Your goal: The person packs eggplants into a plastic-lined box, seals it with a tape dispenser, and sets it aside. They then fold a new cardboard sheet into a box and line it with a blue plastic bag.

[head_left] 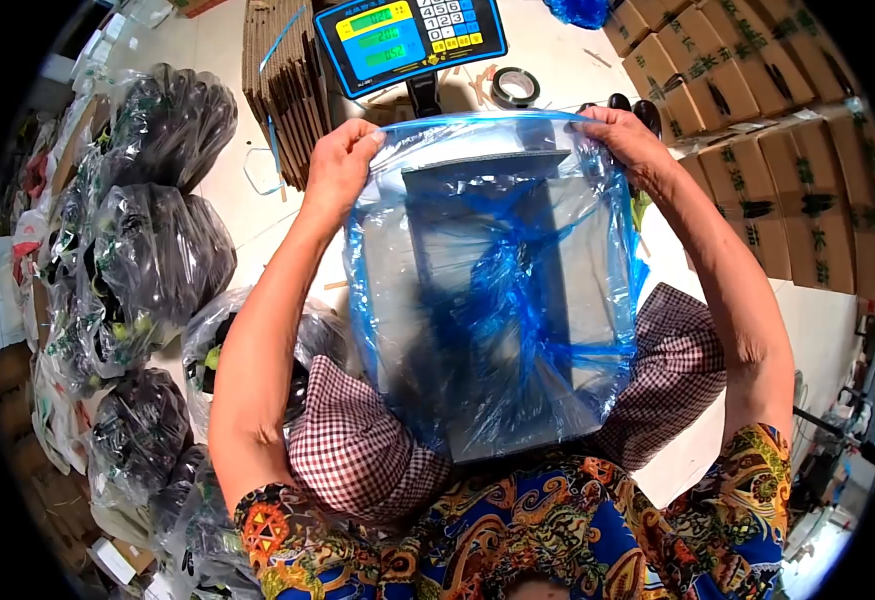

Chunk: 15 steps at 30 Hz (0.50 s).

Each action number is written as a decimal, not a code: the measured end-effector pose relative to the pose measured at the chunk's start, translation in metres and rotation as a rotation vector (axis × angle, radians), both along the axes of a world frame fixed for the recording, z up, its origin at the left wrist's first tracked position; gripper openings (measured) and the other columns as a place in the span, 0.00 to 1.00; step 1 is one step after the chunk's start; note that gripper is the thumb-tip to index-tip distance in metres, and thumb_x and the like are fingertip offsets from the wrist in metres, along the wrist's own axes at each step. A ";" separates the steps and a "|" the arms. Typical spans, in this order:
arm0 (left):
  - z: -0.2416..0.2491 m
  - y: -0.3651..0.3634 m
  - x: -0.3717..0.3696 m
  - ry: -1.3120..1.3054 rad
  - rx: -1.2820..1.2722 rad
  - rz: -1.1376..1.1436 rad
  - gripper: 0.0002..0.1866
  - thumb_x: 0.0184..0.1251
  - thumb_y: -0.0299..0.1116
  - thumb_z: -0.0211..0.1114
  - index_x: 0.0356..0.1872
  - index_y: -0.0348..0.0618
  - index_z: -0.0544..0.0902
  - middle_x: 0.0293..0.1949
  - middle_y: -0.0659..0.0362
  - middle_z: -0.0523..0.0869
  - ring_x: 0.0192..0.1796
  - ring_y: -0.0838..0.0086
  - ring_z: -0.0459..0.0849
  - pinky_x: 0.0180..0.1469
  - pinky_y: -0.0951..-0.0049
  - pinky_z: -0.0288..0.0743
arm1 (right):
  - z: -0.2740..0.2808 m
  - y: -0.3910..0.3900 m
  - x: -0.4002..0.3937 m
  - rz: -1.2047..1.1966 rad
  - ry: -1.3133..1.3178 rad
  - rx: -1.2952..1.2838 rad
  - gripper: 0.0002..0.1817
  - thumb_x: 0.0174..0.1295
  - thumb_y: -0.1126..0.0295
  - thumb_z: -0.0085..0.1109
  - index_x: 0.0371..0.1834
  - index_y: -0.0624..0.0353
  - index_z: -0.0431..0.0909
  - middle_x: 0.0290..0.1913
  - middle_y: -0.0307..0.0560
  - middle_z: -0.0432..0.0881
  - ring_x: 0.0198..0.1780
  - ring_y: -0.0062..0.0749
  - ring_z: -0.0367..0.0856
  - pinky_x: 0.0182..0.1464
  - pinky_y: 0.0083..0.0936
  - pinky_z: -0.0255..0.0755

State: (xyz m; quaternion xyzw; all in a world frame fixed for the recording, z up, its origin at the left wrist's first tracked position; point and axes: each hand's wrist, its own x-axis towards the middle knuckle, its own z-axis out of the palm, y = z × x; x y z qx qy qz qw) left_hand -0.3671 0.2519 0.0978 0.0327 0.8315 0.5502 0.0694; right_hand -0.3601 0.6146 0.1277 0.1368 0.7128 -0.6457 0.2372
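Note:
A translucent blue plastic bag (518, 290) is spread wide over an open box (478, 174), whose raised flap shows through the film. My left hand (348, 155) pinches the bag's upper left edge. At the upper right edge my right hand (623, 135) grips the bag's rim between thumb and fingers. The blue film bunches up in the middle of the box, and its lower part lies near my lap. Between my hands, just beyond the bag, stands the post of a digital scale with a lit display (383, 43).
Clear bags of dark eggplants (173, 230) line the left side. Flattened cardboard (278, 80) stands beside the scale. A roll of tape (515, 88) lies on the floor beyond the bag. Closed cartons (808, 190) are stacked at the right. Blue plastic (578, 10) lies at the top.

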 end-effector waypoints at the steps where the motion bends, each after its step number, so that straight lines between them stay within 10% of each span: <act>1: -0.010 -0.006 -0.005 0.043 -0.136 -0.037 0.11 0.69 0.36 0.63 0.33 0.37 0.82 0.24 0.62 0.81 0.27 0.79 0.76 0.34 0.74 0.71 | -0.012 0.006 -0.007 0.078 -0.001 0.075 0.08 0.70 0.67 0.58 0.36 0.57 0.82 0.26 0.32 0.80 0.25 0.15 0.75 0.30 0.15 0.72; 6: -0.051 -0.039 -0.005 -0.080 -0.274 -0.162 0.16 0.68 0.39 0.63 0.26 0.36 0.79 0.20 0.64 0.78 0.27 0.80 0.74 0.33 0.74 0.69 | -0.061 0.033 -0.023 0.443 0.160 0.563 0.10 0.64 0.67 0.64 0.26 0.58 0.82 0.23 0.34 0.79 0.27 0.16 0.73 0.31 0.19 0.68; 10: -0.075 -0.044 0.015 -0.309 0.031 -0.051 0.14 0.69 0.39 0.64 0.27 0.39 0.82 0.23 0.68 0.76 0.29 0.84 0.71 0.34 0.78 0.67 | -0.097 0.047 -0.017 0.355 0.007 0.429 0.10 0.63 0.66 0.65 0.27 0.58 0.83 0.23 0.34 0.79 0.28 0.16 0.74 0.31 0.21 0.70; 12: -0.076 -0.044 0.018 -0.348 0.218 -0.019 0.13 0.68 0.38 0.65 0.28 0.40 0.83 0.24 0.68 0.77 0.30 0.84 0.71 0.35 0.79 0.67 | -0.104 0.048 -0.013 0.277 0.118 0.612 0.10 0.62 0.64 0.65 0.29 0.59 0.83 0.25 0.41 0.83 0.29 0.26 0.80 0.34 0.26 0.73; 15: -0.105 -0.069 0.015 -0.240 -0.198 -0.005 0.09 0.65 0.37 0.66 0.32 0.42 0.85 0.24 0.59 0.83 0.30 0.74 0.80 0.37 0.71 0.73 | -0.069 0.031 -0.009 0.317 0.485 1.008 0.13 0.61 0.62 0.66 0.33 0.63 0.81 0.33 0.60 0.84 0.36 0.56 0.83 0.40 0.41 0.77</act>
